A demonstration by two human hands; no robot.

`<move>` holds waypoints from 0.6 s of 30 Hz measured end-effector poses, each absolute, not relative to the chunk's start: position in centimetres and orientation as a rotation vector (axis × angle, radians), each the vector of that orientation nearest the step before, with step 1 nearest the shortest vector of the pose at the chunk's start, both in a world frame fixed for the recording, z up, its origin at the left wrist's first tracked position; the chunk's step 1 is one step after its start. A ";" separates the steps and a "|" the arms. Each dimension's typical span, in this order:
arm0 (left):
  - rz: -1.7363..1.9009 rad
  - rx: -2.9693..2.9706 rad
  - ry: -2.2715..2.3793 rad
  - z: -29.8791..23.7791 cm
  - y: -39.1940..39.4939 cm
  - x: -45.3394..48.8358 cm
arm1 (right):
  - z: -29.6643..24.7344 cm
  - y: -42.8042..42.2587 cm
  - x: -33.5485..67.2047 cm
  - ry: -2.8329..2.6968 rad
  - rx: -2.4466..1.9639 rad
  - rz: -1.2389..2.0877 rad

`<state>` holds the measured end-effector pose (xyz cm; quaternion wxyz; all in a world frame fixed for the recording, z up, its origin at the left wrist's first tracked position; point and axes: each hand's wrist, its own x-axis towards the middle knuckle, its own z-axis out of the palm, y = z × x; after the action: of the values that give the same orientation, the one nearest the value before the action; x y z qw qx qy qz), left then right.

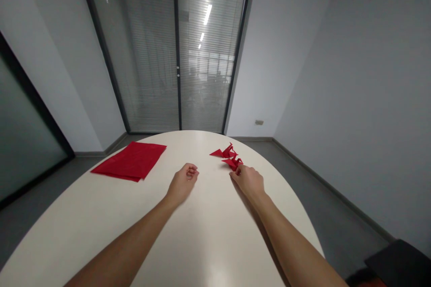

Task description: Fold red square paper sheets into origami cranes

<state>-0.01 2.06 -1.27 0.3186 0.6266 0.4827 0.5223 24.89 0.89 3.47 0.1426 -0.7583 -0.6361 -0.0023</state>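
Note:
Two folded red paper cranes are on the right half of the table. The farther paper crane rests on the tabletop with its wings spread. Just in front of it is the nearer paper crane, partly covered by the fingers of my right hand, which are closed on its right side. My left hand hovers near the middle of the table, fingers curled in and nothing visible in them. Some distance to its left lies a stack of red paper sheets, with edges slightly out of line.
The white round table curves away on both sides. Beyond it stand a glass partition with blinds and grey walls. A black chair is at the lower right, apart from the table.

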 end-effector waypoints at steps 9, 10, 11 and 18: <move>1.013 2.263 1.620 -0.7 0.4 0.4 | 4.4 -0.6 23.7 -2.052 -2.169 0.023; 0.969 2.280 1.645 -0.6 0.3 0.4 | 4.3 -0.7 23.7 -2.077 -2.157 0.026; 0.936 2.292 1.664 -0.5 0.3 0.5 | 4.3 -0.8 23.6 -2.096 -2.148 0.025; 0.892 2.331 1.682 -0.4 0.5 0.6 | 3.8 -0.5 23.6 -2.149 -2.067 -0.039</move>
<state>0.59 0.52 -0.40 0.0660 0.7728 0.5576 0.2958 23.63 -0.46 3.79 0.0796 -0.6909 -0.7184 -0.0129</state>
